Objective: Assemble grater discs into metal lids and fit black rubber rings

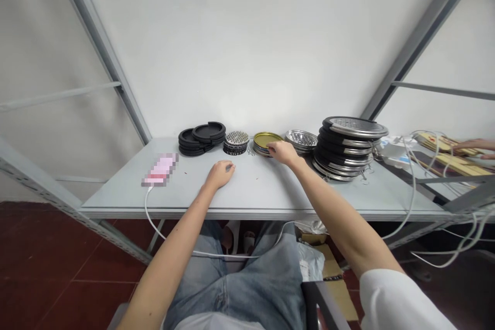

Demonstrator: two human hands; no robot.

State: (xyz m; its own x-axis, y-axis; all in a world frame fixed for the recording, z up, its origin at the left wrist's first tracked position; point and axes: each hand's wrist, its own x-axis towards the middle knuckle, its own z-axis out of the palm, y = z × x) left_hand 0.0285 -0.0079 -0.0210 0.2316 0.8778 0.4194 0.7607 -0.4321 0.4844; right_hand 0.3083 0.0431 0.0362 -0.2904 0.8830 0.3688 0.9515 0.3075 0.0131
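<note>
My left hand [221,172] rests on the grey table [247,191] with its fingers curled; a small dark thing shows at the fingertips, too small to name. My right hand [283,152] reaches to the stack of gold-coloured round lids [266,139], its fingers pinched at the right edge of the stack; what they hold, if anything, is hidden. Left of the lids stand spiked round discs [236,139] and black round rings [209,131]. To the right are silver perforated discs [301,139] and a tall stack of black and silver discs [344,149].
A phone [160,169] with a white cable lies at the table's left. Small metal hooks [250,151] lie beside the spiked discs. At the far right another person's hand [474,147] is over yellowish pieces [452,162] among white cables. Metal posts flank the table.
</note>
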